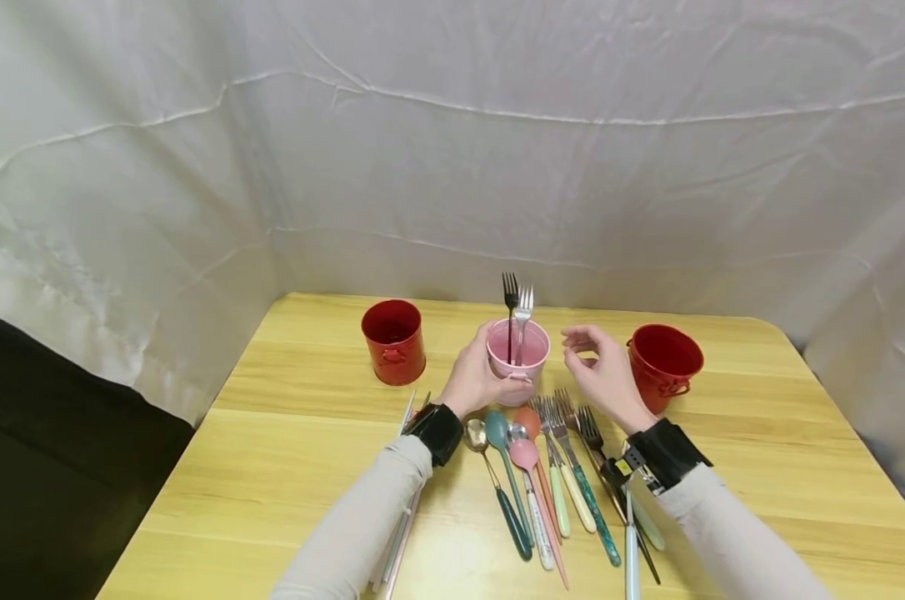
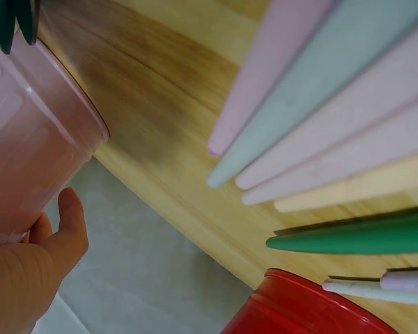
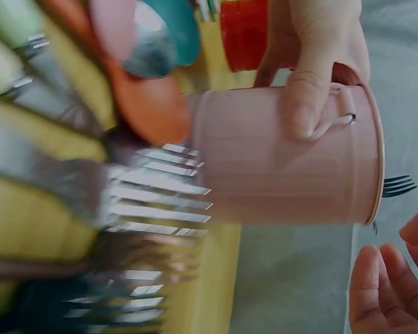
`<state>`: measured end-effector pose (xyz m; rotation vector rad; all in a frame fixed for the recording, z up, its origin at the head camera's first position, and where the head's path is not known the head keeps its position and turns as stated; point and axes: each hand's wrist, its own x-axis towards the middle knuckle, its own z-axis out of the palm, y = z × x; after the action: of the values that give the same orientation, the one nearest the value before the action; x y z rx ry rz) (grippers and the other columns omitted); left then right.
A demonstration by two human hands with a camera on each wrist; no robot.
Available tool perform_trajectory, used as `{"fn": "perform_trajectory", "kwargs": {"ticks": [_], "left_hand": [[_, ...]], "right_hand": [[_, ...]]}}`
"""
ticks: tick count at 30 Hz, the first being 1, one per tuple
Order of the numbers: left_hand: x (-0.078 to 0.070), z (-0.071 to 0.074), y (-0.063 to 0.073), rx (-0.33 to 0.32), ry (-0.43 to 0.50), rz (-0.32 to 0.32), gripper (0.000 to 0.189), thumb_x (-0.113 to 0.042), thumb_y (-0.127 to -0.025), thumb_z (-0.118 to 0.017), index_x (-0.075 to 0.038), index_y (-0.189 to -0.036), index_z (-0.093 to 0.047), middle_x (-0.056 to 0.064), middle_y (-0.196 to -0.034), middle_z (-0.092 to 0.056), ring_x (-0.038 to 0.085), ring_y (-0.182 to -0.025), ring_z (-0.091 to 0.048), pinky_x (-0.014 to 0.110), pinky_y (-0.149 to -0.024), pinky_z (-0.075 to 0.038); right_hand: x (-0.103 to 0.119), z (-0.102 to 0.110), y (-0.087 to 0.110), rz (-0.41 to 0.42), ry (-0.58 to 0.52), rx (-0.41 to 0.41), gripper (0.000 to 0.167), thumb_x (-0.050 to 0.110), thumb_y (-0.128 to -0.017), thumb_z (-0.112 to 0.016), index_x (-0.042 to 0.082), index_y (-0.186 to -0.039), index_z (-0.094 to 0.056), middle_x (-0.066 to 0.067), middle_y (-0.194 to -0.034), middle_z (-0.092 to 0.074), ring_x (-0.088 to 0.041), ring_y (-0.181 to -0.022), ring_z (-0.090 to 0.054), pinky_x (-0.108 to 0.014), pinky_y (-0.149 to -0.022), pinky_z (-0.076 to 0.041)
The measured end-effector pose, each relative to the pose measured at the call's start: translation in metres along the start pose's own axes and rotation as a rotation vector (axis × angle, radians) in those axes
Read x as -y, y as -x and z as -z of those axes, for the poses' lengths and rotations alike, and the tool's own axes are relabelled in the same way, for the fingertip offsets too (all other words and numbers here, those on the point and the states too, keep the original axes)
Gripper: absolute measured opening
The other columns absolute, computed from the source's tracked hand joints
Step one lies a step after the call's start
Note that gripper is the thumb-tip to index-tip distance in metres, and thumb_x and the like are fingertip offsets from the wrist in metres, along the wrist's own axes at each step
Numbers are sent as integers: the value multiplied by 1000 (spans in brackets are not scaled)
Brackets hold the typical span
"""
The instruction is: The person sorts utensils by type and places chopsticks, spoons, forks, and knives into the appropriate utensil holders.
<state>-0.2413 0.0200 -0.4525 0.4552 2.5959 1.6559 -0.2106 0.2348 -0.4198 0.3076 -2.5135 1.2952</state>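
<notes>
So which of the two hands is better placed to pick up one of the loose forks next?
Probably the right hand: it holds nothing and is nearer the loose forks, while the left hand grips the pink bucket.

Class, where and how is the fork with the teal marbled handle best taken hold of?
Probably near the end of its teal marbled handle, pinched from above, coming from the person's side. The fork lies flat, handle toward the person, and that end reaches past the cream-handled fork; its tines crowd among others.
</notes>
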Motion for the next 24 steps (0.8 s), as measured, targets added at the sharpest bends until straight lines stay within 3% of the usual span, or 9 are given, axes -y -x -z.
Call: {"fn": "perform_trajectory", "kwargs": {"ticks": [12, 18, 24], "left_hand": [[-1, -1, -2, -5, -27, 1, 105, -20, -67, -95, -21, -153, -35, 5, -148, -55, 22, -137, -53, 45, -116, -42], [-1, -1, -3, -1, -20, 0, 103, -20, -67, -95, -22, -152, -35, 4, -147, -56, 21, -136, -53, 45, -116, -43], [-3, -1, -2, 3, -4, 10, 104, -19, -67, -95, -23, -152, -35, 4, -147, -56, 21, -136, -53, 46, -116, -43]], "right_hand": [[-28, 36, 38, 8, 204, 249, 22, 5, -92, -63, -1, -113, -66, -12, -97, -72, -21, -86, -69, -19, -73, -56], [-35, 56, 59, 32, 235, 256, 21, 3, -88, -68, -2, -108, -66, -7, -88, -72, -7, -74, -64, -20, -64, -53], [-47, 69, 79, -39, 281, 278, 26, 4, -87, -69, -3, -111, -64, -7, -90, -70, -5, -73, -63, -21, -63, -53]]}}
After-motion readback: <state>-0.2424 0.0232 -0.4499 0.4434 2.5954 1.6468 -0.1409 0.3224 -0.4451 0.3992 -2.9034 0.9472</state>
